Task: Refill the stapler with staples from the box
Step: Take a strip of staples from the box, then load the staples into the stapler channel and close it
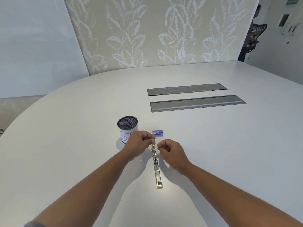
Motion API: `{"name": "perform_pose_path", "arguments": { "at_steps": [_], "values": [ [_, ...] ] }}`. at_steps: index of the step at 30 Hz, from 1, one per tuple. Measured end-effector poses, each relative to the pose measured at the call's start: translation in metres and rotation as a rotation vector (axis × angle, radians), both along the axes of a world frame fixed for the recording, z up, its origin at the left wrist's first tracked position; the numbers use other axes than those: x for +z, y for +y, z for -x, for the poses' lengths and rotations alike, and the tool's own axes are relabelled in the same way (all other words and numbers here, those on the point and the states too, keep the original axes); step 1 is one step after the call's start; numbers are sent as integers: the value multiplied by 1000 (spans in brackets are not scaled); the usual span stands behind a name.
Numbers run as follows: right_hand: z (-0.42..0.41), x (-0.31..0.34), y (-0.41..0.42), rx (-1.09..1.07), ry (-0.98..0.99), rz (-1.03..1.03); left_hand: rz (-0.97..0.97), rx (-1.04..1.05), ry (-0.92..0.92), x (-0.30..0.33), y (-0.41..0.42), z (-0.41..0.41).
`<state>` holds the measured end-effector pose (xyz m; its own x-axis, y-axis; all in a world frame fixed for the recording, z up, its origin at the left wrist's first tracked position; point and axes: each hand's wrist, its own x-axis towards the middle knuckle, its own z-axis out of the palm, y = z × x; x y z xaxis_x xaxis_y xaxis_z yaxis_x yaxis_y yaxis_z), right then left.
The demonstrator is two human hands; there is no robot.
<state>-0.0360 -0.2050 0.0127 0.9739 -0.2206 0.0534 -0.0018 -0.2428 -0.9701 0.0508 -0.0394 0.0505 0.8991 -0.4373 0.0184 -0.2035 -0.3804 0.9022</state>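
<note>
Silver stapler (157, 167) lies opened flat on white bench (213, 153), between both hands | left hand (139, 143) pinches something small – staples, likely – at stapler's far end | right hand (170, 152) curled, gripping nothing visible | blue box (157, 133) just beyond | mesh cup (127, 128) left of box

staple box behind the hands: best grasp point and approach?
Probably pinch the staple box across its two long sides, coming from above. It lies flat on the table, long axis left-right. The left hand crowds its left end, so take it mid-to-right; the right hand is nearer that end.
</note>
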Motion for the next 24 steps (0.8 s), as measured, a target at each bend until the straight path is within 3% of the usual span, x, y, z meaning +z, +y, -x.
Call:
{"name": "perform_pose_path", "arguments": {
  "at_steps": [12, 24],
  "values": [
    [15, -12, 11, 50, -156, 277, -295, -55, -98, 2, -3, 0],
    [20, -6, 12, 75, -112, 287, -384, -119, -104, 1, -7, 2]
  ]
}}
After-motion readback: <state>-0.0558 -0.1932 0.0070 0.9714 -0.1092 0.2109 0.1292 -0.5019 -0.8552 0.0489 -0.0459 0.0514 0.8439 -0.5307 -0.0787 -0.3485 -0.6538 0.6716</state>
